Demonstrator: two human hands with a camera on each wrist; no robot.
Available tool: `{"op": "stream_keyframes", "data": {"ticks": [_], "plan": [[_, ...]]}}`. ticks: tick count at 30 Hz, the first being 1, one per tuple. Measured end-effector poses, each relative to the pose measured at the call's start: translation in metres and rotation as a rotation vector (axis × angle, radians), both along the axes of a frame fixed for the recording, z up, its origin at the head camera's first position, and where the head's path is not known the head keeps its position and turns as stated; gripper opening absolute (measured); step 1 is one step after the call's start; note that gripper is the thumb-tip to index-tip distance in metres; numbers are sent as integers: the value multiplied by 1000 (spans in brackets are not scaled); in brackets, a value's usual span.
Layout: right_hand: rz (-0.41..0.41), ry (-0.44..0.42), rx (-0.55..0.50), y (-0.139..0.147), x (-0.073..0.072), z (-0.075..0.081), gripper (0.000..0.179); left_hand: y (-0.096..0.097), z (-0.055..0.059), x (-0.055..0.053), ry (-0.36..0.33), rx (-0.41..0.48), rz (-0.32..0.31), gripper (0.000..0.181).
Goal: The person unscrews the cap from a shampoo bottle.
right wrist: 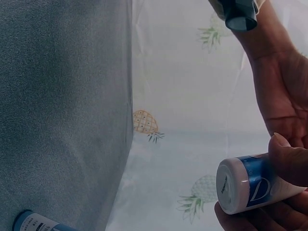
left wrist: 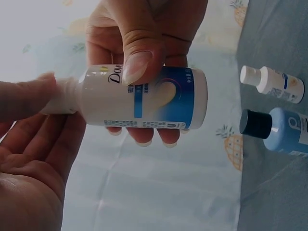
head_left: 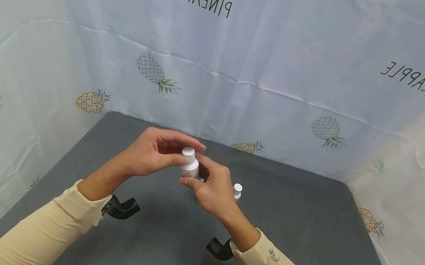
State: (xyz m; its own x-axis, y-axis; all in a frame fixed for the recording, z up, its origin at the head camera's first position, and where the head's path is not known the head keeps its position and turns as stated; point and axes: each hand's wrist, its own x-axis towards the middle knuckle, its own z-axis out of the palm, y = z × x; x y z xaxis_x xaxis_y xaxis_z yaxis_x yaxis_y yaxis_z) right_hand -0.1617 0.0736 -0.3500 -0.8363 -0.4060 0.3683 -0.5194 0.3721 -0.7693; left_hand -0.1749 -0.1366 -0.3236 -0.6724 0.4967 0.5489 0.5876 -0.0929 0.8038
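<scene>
Sleeve on my left stops short of the wrist, so the black mount clears the fabric; probably deliberate. Left hand next: thumb on the near side of the cap, fingers behind it, gap closed down to cap width. Index runs nearly straight past the top, so I'd call it a light pinch, suited to a part that small. Cap sits on the bottle; can't tell whether it's loose. Bottle is up off the table, roughly upright, centred between my forearms, likely so both hands reach it evenly. Right hand has the body: thumb across the label, fingers round the far side, closed to its girth. Hold sits below the neck, I think to leave the cap to the left and keep the body from turning. Blue bottle stands on the table, plain in the left wrist view; head view mostly loses it, probably behind my right hand. Second bottle stands upright just beside it, white-capped. Both look parked out of the grip's way.
</scene>
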Motion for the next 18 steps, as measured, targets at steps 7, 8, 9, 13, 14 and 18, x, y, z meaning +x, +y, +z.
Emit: {"op": "stream_keyframes", "data": {"ticks": [7, 8, 9, 13, 14, 18], "plan": [[3, 7, -9, 0, 0, 0, 44, 0, 1, 0, 13, -32, 60, 32], [4, 5, -9, 0, 1, 0, 44, 0, 1, 0, 14, -34, 69, 31], [6, 1, -9, 1, 1, 0, 45, 0, 1, 0, 21, -38, 78, 30], [11, -16, -19, 1, 2, 1, 50, 1, 1, 0, 42, -49, 94, 29], [11, -18, -19, 1, 2, 1, 51, 1, 1, 0, 43, -50, 87, 29], [14, -8, -20, 1, 3, 2, 46, 2, 1, -1, 56, -54, 43, 33]]}}
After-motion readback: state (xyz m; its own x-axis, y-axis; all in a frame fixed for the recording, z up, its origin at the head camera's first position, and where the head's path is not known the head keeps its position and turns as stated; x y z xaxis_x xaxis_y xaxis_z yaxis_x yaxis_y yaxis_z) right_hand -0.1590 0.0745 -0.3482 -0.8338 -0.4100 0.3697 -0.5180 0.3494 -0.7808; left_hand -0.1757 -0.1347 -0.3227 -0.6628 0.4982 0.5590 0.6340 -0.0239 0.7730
